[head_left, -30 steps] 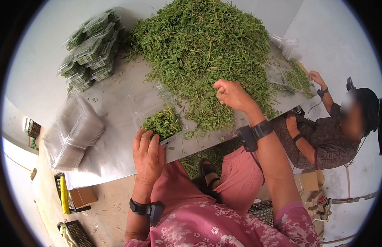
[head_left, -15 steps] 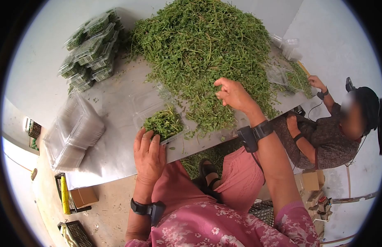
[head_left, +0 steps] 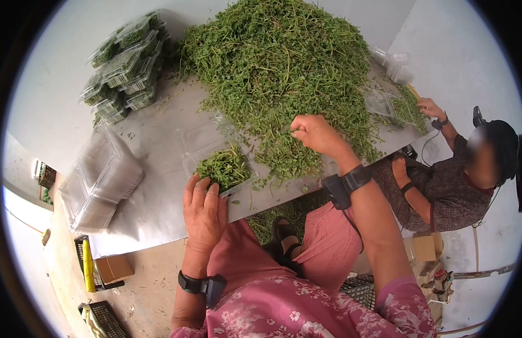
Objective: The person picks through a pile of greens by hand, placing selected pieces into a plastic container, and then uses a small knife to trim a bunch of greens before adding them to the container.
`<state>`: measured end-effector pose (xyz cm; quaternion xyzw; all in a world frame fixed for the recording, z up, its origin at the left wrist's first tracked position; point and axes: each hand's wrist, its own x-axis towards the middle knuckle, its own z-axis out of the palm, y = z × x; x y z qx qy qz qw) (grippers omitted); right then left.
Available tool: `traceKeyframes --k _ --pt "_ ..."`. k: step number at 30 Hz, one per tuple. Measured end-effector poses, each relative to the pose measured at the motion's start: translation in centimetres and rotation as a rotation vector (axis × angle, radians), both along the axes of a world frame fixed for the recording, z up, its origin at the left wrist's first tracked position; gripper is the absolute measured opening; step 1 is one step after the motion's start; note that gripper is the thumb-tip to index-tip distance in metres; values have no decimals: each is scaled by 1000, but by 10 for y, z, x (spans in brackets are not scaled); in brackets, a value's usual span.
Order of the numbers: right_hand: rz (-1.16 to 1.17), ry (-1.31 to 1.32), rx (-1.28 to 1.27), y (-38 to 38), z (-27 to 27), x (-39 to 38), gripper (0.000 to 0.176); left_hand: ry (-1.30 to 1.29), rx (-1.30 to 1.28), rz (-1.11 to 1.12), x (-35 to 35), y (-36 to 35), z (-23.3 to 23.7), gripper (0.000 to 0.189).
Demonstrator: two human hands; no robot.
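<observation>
My left hand (head_left: 203,211) lies with its fingers stretched out and a little apart on the near left edge of an open clear plastic clamshell box (head_left: 196,155), touching the leafy greens (head_left: 226,168) that fill its base. The lid part is tipped back toward the far side. My right hand (head_left: 317,135) is over the near slope of a large heap of leafy green sprigs (head_left: 283,62). Its thumb and index finger are pinched together against the greens. Whatever is between those fingertips is too small to make out.
Filled clamshell boxes (head_left: 123,70) are stacked at the back left. Nested bare clamshells (head_left: 100,180) stand at the table's (head_left: 159,208) left edge. At the right, a co-worker (head_left: 452,186) sits by another open box (head_left: 379,104) with greens. Crates (head_left: 103,318) and a carton (head_left: 114,269) are on the floor.
My right hand has turned palm-down and its loosely curled fingers have closed into a pinch at the heap. My left hand and the box have not moved. The co-worker's raised hand has shifted slightly.
</observation>
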<state>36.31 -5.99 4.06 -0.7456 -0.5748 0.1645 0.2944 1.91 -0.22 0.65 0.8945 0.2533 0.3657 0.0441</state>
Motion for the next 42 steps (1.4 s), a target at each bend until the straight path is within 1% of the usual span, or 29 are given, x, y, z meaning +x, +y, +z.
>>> traceKeyframes --k 1,13,25,28,31,42 --pt "25 -23 7 1 -1 -2 16 0 2 1 0 0 0 36" --pt "19 -60 14 4 -3 -8 18 -2 -10 7 0 0 1 37" --pt "63 -74 -37 9 -4 -14 16 -3 -5 5 0 0 0 36" --pt "69 -62 -10 12 -7 -20 15 1 0 0 0 0 0 36" --pt "85 -115 26 14 -12 -24 15 1 2 1 0 0 1 36" --pt "83 -91 0 13 -10 -24 15 -4 10 -4 1 0 1 35"
